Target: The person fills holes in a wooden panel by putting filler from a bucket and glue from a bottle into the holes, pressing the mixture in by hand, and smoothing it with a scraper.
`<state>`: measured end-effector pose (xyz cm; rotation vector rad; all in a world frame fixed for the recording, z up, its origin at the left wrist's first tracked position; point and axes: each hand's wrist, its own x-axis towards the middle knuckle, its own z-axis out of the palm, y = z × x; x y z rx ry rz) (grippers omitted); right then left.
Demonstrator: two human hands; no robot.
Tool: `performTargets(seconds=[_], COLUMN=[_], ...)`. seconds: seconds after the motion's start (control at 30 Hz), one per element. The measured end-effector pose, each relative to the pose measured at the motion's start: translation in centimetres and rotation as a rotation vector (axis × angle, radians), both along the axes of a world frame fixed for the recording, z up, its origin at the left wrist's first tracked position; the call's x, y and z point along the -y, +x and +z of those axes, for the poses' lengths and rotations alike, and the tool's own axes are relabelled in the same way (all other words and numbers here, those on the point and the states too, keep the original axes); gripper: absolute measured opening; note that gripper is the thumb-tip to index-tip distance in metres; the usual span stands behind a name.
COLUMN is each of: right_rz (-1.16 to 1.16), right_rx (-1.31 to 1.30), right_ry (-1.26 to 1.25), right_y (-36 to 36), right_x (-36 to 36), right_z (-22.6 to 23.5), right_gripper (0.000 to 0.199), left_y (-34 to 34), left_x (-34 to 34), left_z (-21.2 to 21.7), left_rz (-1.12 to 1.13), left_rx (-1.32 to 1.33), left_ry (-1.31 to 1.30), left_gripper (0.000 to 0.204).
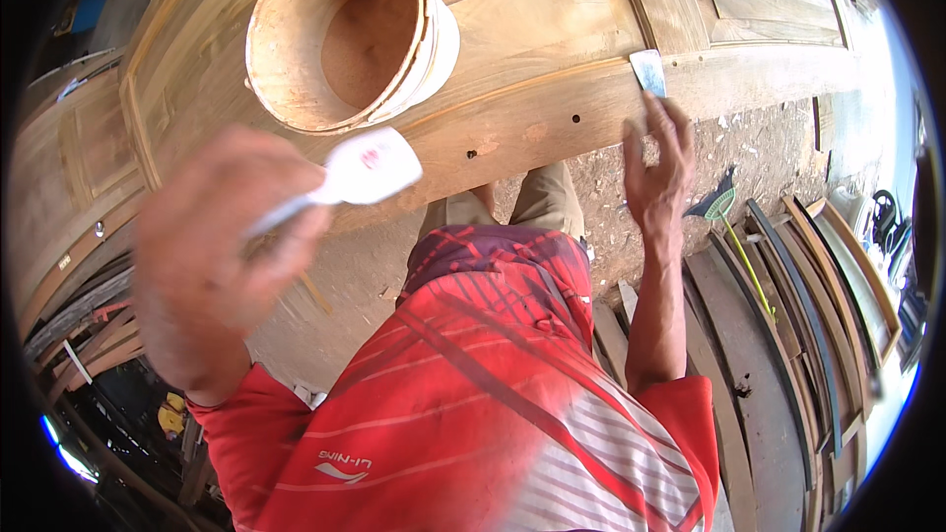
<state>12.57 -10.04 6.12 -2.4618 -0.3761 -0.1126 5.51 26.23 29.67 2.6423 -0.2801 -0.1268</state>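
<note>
Left of centre | white spatula grasped by handle in left hand, likely leaving blade free | small scraper at right hand fingertips, grip unclear | beside spatula, bucket on panelled wood, apparently for easy reach

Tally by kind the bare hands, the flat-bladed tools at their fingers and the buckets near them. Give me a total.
Bare hands: 2 (left hand, right hand)
Flat-bladed tools: 2 (white tool, pale blue tool)
Buckets: 1 (whitish bucket)
Total: 5
</note>
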Motion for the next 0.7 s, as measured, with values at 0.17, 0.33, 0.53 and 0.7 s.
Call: performTargets(seconds=[0.17, 0.33, 0.53, 0.7], right_rz=[0.564, 0.832, 0.824, 0.677], right_rx=[-0.452, -0.604, -0.692, -0.551], right_ry=[0.35, 0.433, 0.345, 0.309], right_y=[-3.9, -3.5, -0.9, 0.2], right_x=[-5.1, -5.6, -3.0, 0.6], right_z=[7.7, 6.8, 6.4, 5.7], right_gripper=[0.068, 0.046, 0.043, 0.039], left_y=[-1.0, -2.5, -1.3, -6.0], left_x=[6.3, 9.4, 10.4, 8.1], left_z=[-3.7, -6.4, -2.8, -6.9], left_rz=[-0.101, -0.011, 0.284, 0.765], left_rx=[-0.242, -0.377, -0.314, -0.153], left_ry=[0.012, -0.118, -0.2, -0.289], left_gripper=[0.019, 0.016, 0.055, 0.061])
